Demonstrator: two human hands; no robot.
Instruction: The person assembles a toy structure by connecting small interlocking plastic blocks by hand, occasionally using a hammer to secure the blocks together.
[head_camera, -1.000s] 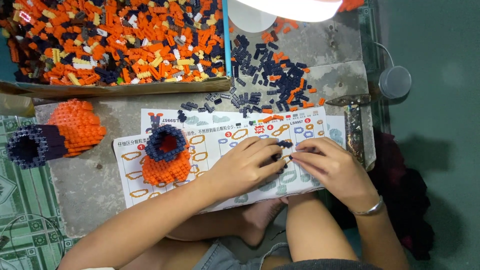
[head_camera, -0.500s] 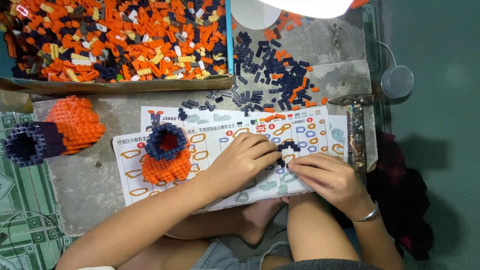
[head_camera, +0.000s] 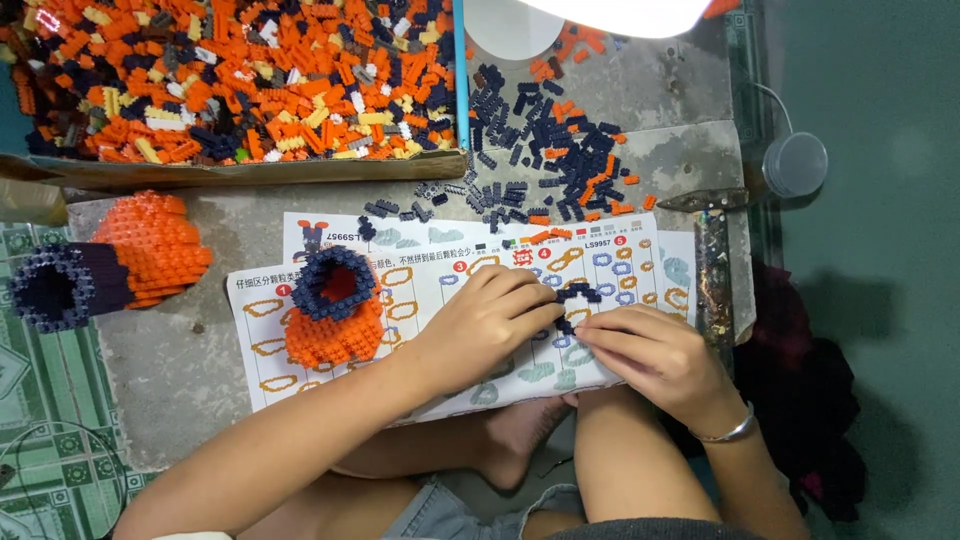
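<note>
At the far left we saw a finished orange and navy brick model (head_camera: 100, 265) lying on its side on the grey slab (head_camera: 180, 370), with a tray of mixed bricks (head_camera: 230, 80) above it, its top cut off by the frame. A second model (head_camera: 335, 310), a navy ring on an orange base, stood on the instruction sheet (head_camera: 440, 290) just left of our left hand (head_camera: 485, 325). That hand lay curled on the sheet, its fingers narrow and pinching the left side of a small navy ring (head_camera: 578, 300). Loose navy and orange bricks (head_camera: 545, 150) were scattered above. Our right hand (head_camera: 650, 355) gripped the ring's lower right, fingers close together and covering part of it, so we could not make out its full shape. A hammer (head_camera: 712, 260) lay at the sheet's right edge, and a small clear lid (head_camera: 795, 165) sat beyond.
</note>
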